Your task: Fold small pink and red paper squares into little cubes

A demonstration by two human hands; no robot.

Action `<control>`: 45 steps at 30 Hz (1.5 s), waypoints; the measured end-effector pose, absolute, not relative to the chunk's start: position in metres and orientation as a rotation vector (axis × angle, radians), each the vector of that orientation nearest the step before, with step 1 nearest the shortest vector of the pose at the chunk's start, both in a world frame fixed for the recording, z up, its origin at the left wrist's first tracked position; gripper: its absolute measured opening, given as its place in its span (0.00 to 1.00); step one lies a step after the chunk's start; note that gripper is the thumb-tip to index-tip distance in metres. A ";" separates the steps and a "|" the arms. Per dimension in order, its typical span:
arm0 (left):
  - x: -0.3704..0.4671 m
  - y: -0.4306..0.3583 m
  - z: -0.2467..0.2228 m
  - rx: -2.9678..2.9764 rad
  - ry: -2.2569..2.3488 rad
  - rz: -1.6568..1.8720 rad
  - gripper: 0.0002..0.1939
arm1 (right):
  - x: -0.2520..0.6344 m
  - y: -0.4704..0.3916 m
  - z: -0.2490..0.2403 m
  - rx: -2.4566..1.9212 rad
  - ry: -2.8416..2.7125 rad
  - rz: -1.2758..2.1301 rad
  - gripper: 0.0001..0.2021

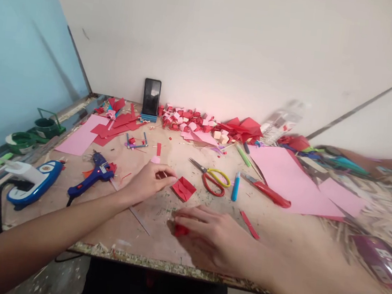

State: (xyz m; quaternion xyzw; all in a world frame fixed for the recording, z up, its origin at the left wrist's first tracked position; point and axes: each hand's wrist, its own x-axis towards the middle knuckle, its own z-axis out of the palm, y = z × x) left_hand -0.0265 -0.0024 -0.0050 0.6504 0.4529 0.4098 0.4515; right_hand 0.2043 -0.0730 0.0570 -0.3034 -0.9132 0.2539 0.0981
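Observation:
My left hand is over the middle of the table, thumb and fingers drawn together; what they pinch, if anything, is hidden. Its thumb tip comes close to the corner of a folded red paper square showing crease lines. Nearer the front edge, my right hand curls down around a small red paper piece, mostly covered by the fingers and slightly blurred. Beyond the hands lie scissors with red and yellow handles. A blue glue gun rests left of my left hand.
A blue-capped tube and a red-handled cutter lie right of the scissors. Pink sheets cover the right side. At the back are a heap of small paper cubes and a phone. A blue power strip sits left.

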 end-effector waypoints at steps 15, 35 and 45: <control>-0.028 -0.002 0.000 1.690 1.100 0.973 0.09 | 0.220 0.009 0.121 -1.170 -1.584 0.038 0.10; -0.024 -0.008 -0.022 2.442 1.055 0.727 0.11 | 0.206 0.017 0.021 -1.436 -2.626 0.236 0.08; -0.023 -0.011 -0.015 2.345 1.074 0.776 0.09 | 0.204 0.009 0.010 -1.490 -2.338 0.529 0.03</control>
